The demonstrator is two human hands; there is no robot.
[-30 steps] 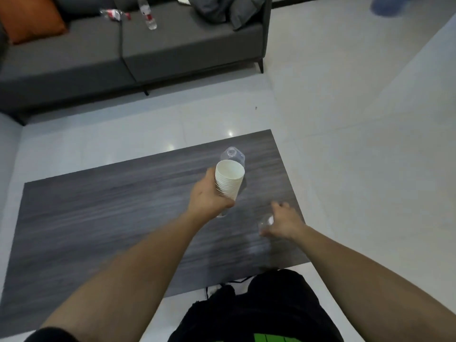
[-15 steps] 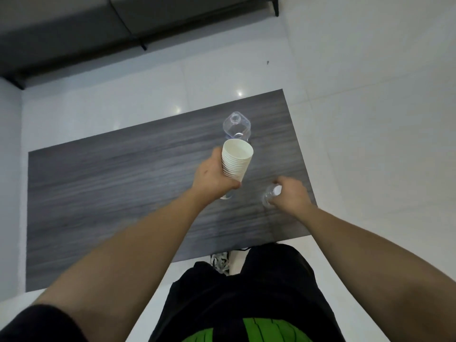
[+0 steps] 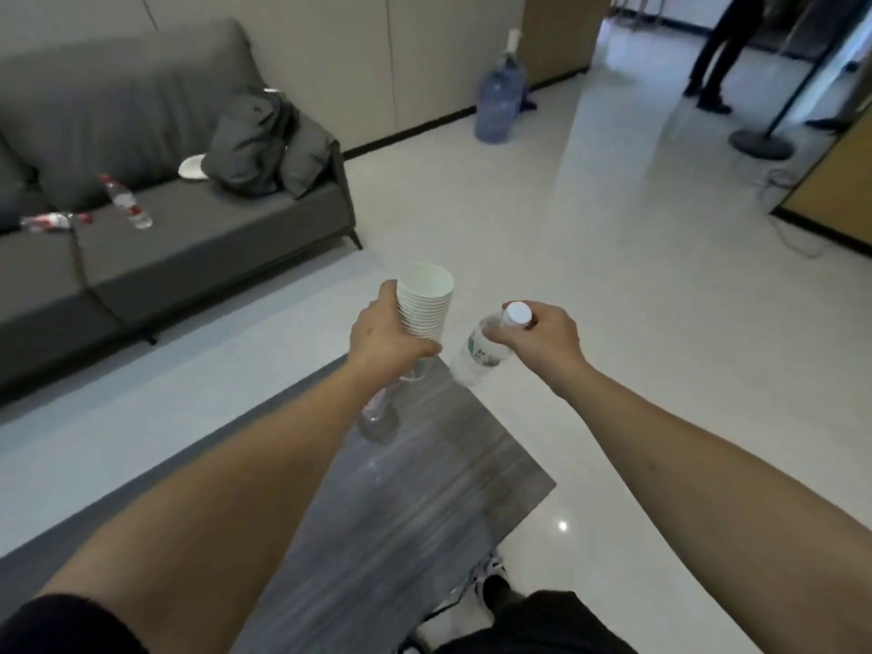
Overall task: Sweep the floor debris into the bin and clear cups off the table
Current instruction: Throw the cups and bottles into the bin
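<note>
My left hand is shut on a tall stack of white paper cups, held upright above the far end of the dark grey wooden table. A clear empty bottle hangs below that same hand, apparently held along with the cups. My right hand grips a clear plastic water bottle near its white cap. The bottle is tilted and lifted off the table, just to the right of the cups.
A grey sofa at the left carries two plastic bottles, a dark jacket and a white paper plate. A blue water jug stands by the wall. A person, a stand base and a floor cable are far right.
My right hand has lifted the water bottle off the table. Both hands have risen, and my view has swung up from the tabletop towards the sofa and the room.
</note>
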